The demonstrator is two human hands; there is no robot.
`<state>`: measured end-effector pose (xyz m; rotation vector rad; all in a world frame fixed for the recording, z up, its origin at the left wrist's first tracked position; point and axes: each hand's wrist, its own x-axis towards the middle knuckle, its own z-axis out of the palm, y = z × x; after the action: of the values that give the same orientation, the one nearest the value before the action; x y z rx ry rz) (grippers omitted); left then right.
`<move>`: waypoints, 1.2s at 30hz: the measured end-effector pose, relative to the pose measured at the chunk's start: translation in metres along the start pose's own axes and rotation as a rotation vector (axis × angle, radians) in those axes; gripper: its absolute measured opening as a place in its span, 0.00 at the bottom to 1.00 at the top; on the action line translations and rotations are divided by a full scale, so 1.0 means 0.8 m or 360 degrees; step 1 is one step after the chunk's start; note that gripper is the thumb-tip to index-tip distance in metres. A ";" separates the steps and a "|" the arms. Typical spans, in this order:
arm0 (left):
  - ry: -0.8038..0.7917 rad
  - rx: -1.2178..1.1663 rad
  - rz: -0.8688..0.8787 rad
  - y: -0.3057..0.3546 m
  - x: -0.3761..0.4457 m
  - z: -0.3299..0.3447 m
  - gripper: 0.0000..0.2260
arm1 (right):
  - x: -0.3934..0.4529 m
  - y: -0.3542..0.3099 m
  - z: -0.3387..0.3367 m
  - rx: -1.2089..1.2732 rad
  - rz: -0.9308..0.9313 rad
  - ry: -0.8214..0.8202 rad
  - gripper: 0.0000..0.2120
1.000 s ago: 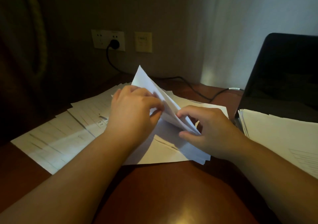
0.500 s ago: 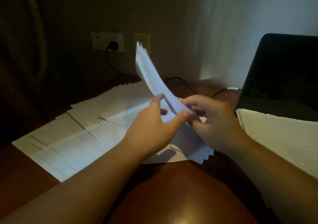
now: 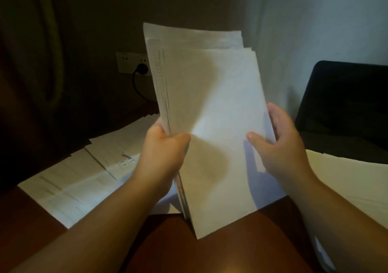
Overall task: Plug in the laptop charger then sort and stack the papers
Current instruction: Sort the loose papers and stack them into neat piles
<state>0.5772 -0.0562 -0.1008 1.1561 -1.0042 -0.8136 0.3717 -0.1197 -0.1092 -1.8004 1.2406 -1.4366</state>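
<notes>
From the head camera, my only view: I've got the sheaf of papers (image 3: 212, 130) stood nearly upright between my hands, its bottom edge down by the wooden desk (image 3: 220, 249) below my wrists. My left hand (image 3: 165, 157) is clamped on the sheaf's left edge, thumb in front, fingers hidden behind; my right hand (image 3: 277, 144) holds the right edge more loosely, thumb on the front sheet. The charger plug (image 3: 143, 68) already sits in the wall socket (image 3: 126, 63) beyond my left fingertips, so I judge I'm in the sorting step, squaring this bundle. Next it wants tapping even, then laying on a pile, perhaps the stack (image 3: 346, 178) beyond my right hand. More spread sheets (image 3: 84, 178) wait left of my left knuckles. Half a second ago the bundle leaned edge-on, barely lifted; now it faces me, raised.
</notes>
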 end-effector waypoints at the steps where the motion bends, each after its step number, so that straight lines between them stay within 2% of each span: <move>1: 0.0005 -0.0004 0.0013 0.002 0.001 -0.001 0.17 | 0.001 0.001 -0.002 0.0108 0.0087 -0.0033 0.24; 5: 0.0040 -0.0100 0.0021 0.009 0.001 -0.008 0.09 | 0.001 -0.001 -0.002 0.0305 0.0292 -0.0100 0.15; 9: -0.0032 -0.0185 -0.0043 0.014 0.002 -0.014 0.12 | 0.000 -0.008 -0.003 0.0594 0.0326 -0.0029 0.11; 13: -0.0110 0.0010 0.0033 0.009 0.001 -0.012 0.14 | -0.002 -0.018 -0.005 0.0606 0.0204 0.0142 0.10; 19: 0.0226 0.0024 0.0218 0.009 0.000 -0.006 0.11 | -0.011 -0.033 -0.007 0.0393 -0.0068 0.0241 0.08; 21: 0.0259 0.0008 0.0271 0.012 -0.001 -0.006 0.14 | -0.015 -0.040 -0.008 0.0397 -0.0176 0.0262 0.09; 24: 0.0207 -0.0009 0.0394 0.013 -0.004 -0.007 0.24 | -0.015 -0.044 -0.007 0.0460 -0.0238 0.0276 0.09; 28: 0.0057 0.0009 0.0345 0.006 -0.005 -0.005 0.19 | -0.010 -0.032 -0.002 0.0491 -0.0051 0.0112 0.10; 31: 0.0100 0.0128 0.0268 -0.009 -0.010 0.002 0.19 | -0.007 -0.019 0.000 0.0570 0.0174 -0.0074 0.13; 36: 0.0127 0.0242 0.0252 -0.019 -0.009 0.006 0.15 | -0.001 -0.016 -0.005 0.0726 0.0322 -0.0088 0.13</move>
<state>0.5702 -0.0549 -0.1166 1.2118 -1.0907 -0.5689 0.3723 -0.1125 -0.0974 -1.3583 0.9405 -1.4058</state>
